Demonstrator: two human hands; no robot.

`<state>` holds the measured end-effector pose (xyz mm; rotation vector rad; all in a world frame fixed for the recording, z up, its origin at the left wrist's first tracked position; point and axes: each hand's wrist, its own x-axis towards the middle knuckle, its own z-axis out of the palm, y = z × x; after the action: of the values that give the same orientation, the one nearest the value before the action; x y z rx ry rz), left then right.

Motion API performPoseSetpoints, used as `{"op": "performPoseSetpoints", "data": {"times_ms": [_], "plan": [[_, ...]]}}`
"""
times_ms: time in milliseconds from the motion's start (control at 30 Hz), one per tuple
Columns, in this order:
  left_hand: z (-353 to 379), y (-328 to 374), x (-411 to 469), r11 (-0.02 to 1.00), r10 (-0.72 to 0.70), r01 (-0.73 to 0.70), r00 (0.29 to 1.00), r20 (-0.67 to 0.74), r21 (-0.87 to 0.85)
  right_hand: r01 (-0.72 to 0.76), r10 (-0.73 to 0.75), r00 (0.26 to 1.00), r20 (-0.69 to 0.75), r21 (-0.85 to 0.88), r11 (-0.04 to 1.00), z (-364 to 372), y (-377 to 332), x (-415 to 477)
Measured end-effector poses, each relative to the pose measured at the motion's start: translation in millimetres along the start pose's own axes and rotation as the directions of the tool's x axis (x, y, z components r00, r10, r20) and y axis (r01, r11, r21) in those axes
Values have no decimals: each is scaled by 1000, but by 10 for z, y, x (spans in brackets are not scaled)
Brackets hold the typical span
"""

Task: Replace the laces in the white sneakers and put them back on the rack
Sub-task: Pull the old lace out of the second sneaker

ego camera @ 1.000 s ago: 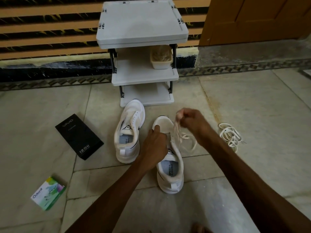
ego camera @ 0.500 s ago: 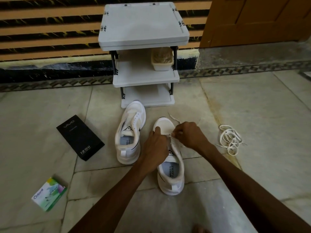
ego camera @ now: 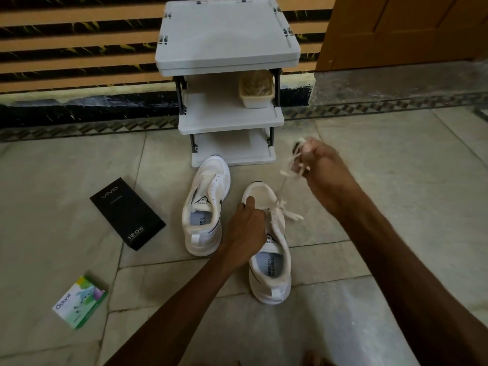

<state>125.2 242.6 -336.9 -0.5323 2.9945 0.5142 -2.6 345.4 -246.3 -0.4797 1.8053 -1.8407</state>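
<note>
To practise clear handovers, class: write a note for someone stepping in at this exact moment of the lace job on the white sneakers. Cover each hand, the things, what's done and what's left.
Left hand holds the nearer sneaker steady on the floor, gripping near its toe.
Right hand, raised, grips the lace, which runs down to that shoe's lowest eyelets; one end trails beside it.
The unlaced sneaker stands alongside, in front of the rack.
Done: little; only the lowest eyelets hold lace.
Left: finish lacing both, then set them on the rack.
</note>
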Motion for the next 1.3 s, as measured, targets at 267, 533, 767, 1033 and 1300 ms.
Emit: {"op": "performPoseSetpoints", "data": {"times_ms": [267,533,767,1033,1300], "plan": [[8,3,2,1000,17,-17,1000,3,-14,-11,-10,1000,-24,-718,696,87,331,119],[29,-10,-8,1000,19,-18,1000,14,-11,41,138,987,78,-967,251,98,967,74],[39,-18,24,1000,10,-10,1000,25,5,100,-190,978,-84,-611,785,-81,295,90],[53,-20,28,1000,9,-10,999,35,20,193,-272,928,-254,-295,936,-47,321,-56],[77,-27,41,999,-27,27,1000,12,-20,3,-79,966,-246,-298,955,31,486,-21]]}}
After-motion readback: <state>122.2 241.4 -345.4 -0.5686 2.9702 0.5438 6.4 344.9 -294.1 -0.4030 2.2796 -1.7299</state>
